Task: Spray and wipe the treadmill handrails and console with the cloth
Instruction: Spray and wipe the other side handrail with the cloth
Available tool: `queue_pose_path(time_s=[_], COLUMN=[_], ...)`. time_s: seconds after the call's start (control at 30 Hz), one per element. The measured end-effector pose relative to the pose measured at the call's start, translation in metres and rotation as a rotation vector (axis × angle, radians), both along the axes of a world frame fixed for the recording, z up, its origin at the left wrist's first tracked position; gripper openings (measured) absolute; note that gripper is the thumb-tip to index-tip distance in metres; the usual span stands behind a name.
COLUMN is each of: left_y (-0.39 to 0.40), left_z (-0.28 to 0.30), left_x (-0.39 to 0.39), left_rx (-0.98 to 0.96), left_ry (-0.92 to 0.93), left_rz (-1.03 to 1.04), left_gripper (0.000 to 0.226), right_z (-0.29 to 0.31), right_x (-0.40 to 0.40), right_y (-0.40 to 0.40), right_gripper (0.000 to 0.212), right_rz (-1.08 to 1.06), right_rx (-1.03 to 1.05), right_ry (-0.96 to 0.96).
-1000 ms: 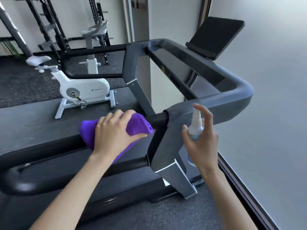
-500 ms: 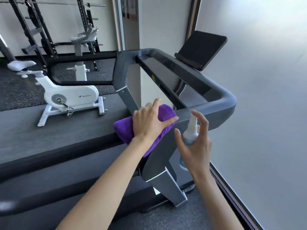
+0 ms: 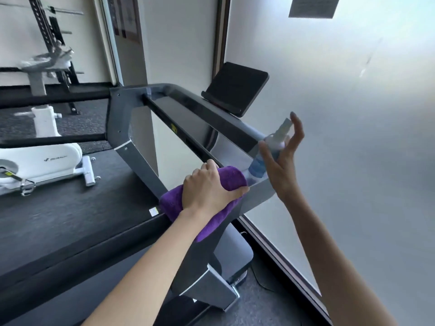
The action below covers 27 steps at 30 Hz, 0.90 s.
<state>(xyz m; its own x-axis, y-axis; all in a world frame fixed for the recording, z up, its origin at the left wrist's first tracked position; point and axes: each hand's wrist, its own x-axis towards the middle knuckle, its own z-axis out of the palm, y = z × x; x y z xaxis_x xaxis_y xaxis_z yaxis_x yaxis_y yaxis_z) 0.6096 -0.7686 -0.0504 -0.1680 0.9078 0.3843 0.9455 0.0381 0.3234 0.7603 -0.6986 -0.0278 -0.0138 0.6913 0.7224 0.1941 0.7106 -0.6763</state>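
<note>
A folded purple cloth (image 3: 231, 178) lies over the near corner of the grey treadmill console frame (image 3: 211, 118). My left hand (image 3: 207, 187) grips the cloth from above and presses it onto the frame where the black handrail (image 3: 82, 250) meets it. My right hand (image 3: 281, 161) holds a small clear spray bottle (image 3: 267, 154) with a white nozzle just right of the cloth, above the console's right end. Its thumb curls round the bottle's body while the fingers stretch up beside the nozzle. A black tablet holder (image 3: 235, 88) stands at the far end of the console.
A white exercise bike (image 3: 44, 161) stands on the dark floor at the left, beyond the far black handrail (image 3: 54, 137). A rack (image 3: 51, 43) is behind it. A frosted glass wall (image 3: 353, 137) runs close along the right. The treadmill's base foot (image 3: 211, 288) sits below the corner.
My left hand has slid the cloth along the handrail onto the console corner. My right hand has lifted the bottle higher and further along the console. The view has tilted upward.
</note>
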Motion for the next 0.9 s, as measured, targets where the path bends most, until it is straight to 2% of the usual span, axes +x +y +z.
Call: queue_pose_path(time_s=[0.17,0.33,0.43,0.6,0.77,0.83,0.9], left_y=[0.000,0.002,0.002,0.001,0.000,0.000,-0.001], left_z=[-0.002,-0.004,-0.005,-0.005,-0.005,-0.006,-0.005], left_x=[-0.003,-0.003,-0.003,-0.003,-0.002,-0.003,-0.003], left_rx=[0.038,0.070,0.083,0.099,0.097,0.099,0.088], left_ry=[-0.010,-0.052,-0.052,-0.062,-0.066,-0.078,-0.081], left_rz=[-0.015,-0.035,-0.038,-0.037,-0.021,-0.023,-0.041], left_gripper=[0.081,0.077,0.077,0.077,0.076,0.075,0.074], right_z=[0.013,-0.003,-0.010,-0.012,-0.013,-0.016,-0.018], right_x=[-0.023,-0.032,-0.033,-0.039,-0.032,-0.027,-0.023], right_y=[0.073,0.093,0.105,0.108,0.097,0.086,0.067], right_gripper=[0.072,0.071,0.074,0.066,0.088,0.091,0.084], right_rz=[0.093,0.169,0.134,0.078,0.030,-0.052,-0.152], right_rx=[-0.076,-0.240,-0.248,-0.334,-0.370,-0.319,-0.254], right_ry=[-0.135,-0.220,-0.238,-0.219,-0.241,-0.221,-0.195])
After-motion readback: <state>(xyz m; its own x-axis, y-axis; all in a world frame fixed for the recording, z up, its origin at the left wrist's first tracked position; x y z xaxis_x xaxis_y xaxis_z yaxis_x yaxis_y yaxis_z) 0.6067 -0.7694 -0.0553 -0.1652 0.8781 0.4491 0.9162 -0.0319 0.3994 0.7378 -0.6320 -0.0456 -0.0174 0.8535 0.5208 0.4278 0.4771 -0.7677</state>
